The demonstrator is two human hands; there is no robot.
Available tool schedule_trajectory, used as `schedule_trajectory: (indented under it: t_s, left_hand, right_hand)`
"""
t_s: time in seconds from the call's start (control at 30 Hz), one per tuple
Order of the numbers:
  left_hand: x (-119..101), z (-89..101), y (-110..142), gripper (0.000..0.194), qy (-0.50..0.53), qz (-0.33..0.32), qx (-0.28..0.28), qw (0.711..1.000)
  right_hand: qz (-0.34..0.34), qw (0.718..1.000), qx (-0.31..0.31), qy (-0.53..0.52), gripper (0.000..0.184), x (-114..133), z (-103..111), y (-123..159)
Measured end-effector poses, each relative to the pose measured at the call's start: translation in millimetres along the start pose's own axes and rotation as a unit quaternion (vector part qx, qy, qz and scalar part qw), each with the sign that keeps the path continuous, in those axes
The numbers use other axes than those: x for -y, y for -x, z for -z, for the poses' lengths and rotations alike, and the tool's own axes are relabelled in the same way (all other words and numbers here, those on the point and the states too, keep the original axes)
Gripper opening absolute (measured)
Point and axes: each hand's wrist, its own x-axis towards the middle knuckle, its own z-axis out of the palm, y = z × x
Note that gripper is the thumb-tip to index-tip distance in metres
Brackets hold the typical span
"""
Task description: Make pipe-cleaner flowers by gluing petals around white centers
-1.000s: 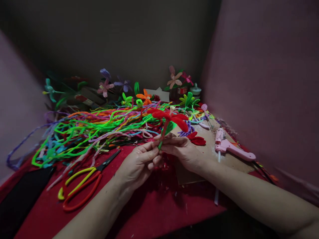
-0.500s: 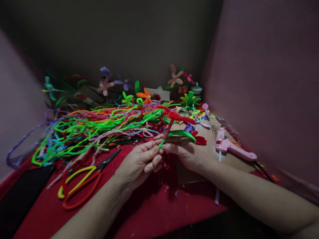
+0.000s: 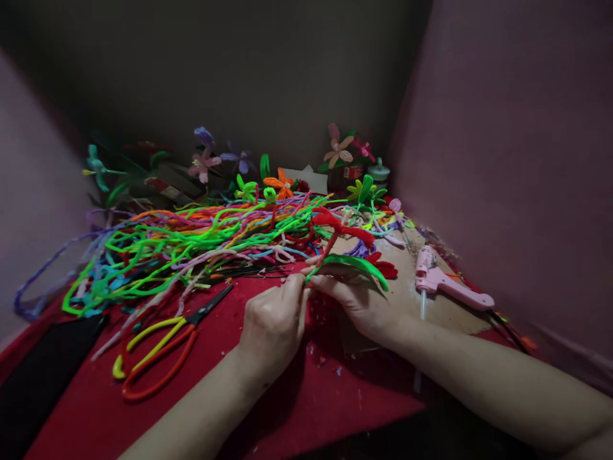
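Note:
Both hands meet above the front of the table, around the stem of a red pipe-cleaner flower point(image 3: 335, 223). A long green pipe-cleaner leaf point(image 3: 359, 264) curves off that stem to the right. My left hand point(image 3: 275, 314) is closed, its fingertips pinching the lower end where green meets the stem. Against the same joint, my right hand point(image 3: 357, 299) presses thumb and fingers from the other side, under the leaf. Fingers hide the bottom of the stem. Just behind the leaf are red petals point(image 3: 384, 265) and a purple pipe-cleaner piece point(image 3: 363, 249).
A heap of colourful pipe cleaners point(image 3: 191, 233) spreads across the back left. Scissors point(image 3: 191, 319) with yellow and red handles lie left of my hands. On cardboard point(image 3: 405, 255) at the right rests a pink glue gun point(image 3: 440, 284). Finished flowers point(image 3: 280, 185) stand along the back.
My left hand has rolled over, so its back now faces up and its fingers are tucked in. The green leaf's tip has swung lower and to the right; the red flower shifted slightly.

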Motion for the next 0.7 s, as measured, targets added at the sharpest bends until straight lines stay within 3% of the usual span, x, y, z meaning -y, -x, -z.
schedule_trajectory:
  t_s: [0.07,0.17,0.23,0.3,0.4,0.7]
  left_hand:
    - [2,0.3,-1,0.014,0.012,-0.017,-0.005,1.0]
    - [0,3.4,-5,0.014,0.154,0.066,0.021,0.986]
    - [-3,6.5,-9,0.013,0.273,0.153,0.055,0.948]
    - [-6,9.9,-13,0.013,0.377,0.232,0.09,0.892]
    - [-10,14.8,-16,0.012,0.471,0.305,0.128,0.818]
    - [-6,18.4,-18,0.013,0.57,0.33,0.157,0.736]
  right_hand:
    - [0.0,1.0,-0.006,0.005,0.008,2,-3,1]
    - [0.009,1.0,-0.008,0.011,0.01,4,-5,0]
    - [0.018,0.999,0.009,0.035,0.011,6,-4,-2]
    - [0.033,0.997,0.033,0.055,0.016,9,-2,-4]
    - [0.047,0.996,0.06,0.049,0.019,9,2,-6]
    - [0.035,0.996,0.078,-0.001,0.019,-2,7,-4]
